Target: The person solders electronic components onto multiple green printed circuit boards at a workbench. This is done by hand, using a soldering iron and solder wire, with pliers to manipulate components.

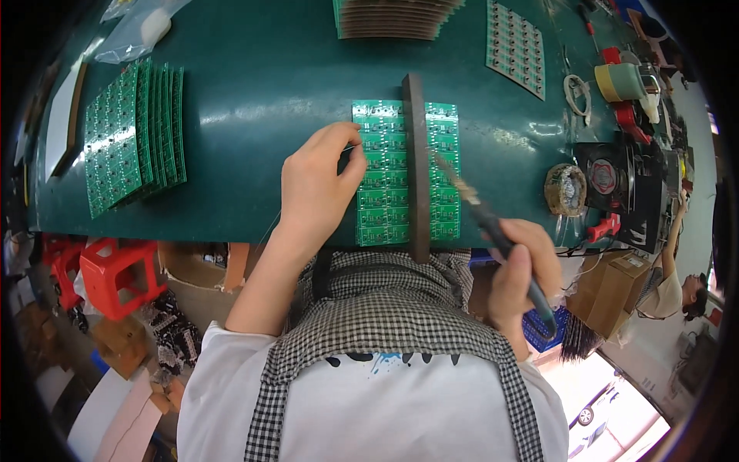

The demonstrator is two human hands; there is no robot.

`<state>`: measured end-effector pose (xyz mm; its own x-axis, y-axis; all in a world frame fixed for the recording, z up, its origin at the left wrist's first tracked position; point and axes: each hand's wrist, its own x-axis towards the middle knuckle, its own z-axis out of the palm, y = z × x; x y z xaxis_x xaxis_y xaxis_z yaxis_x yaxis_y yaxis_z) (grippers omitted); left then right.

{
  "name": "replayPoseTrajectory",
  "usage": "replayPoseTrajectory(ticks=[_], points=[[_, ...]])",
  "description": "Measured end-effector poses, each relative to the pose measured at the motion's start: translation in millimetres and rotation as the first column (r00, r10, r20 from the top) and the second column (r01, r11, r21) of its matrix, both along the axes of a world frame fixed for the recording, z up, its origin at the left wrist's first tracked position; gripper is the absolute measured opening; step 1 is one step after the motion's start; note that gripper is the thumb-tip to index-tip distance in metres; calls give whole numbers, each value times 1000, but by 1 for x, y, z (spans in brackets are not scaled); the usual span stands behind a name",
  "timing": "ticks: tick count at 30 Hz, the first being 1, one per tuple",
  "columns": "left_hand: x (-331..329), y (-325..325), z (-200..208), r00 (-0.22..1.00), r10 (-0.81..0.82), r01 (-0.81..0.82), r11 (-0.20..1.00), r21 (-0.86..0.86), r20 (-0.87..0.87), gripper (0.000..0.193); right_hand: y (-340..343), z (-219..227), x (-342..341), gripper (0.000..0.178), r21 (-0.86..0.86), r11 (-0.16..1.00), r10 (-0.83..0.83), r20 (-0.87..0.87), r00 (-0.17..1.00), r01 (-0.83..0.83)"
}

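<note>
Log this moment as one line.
left hand: pinching thin wire | right hand: holding soldering iron, tip over green circuit board | dark bar: lying across board

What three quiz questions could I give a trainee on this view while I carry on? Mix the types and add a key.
1. Open: What does the right hand hold?
2. True or false: The bar lies underneath the board.
3. Multiple choice: Which edge of the board is the left hand nearest?
A. The left edge
B. The right edge
C. The edge closest to the person

Key:
1. The soldering iron, its tip end pointing toward the board.
2. False; the bar lies across the top of the board.
3. A.
</note>
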<state>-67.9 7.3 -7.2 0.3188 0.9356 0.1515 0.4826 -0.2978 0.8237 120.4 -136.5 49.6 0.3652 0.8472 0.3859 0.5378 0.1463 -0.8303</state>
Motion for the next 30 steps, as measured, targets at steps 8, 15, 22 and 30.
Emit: replayPoseTrajectory(ticks=[8, 15, 22, 30], points=[[2, -6, -7, 999, 41, -42, 998, 42, 11, 9, 35, -12, -24, 15, -97, 988, 131, 124, 984, -119], [8, 4, -7, 997, 56, -62, 991, 116, 53, 7, 50, -17, -28, 16, -67, 993, 110, 121, 987, -102], [9, 10, -5, 999, 47, -47, 997, 55, -2, 7, 61, -25, -26, 17, -27, 992, 125, 141, 982, -122], [14, 10, -8, 997, 73, -67, 987, 143, -39, 6, 64, -27, -27, 18, -33, 990, 141, 161, 977, -137]])
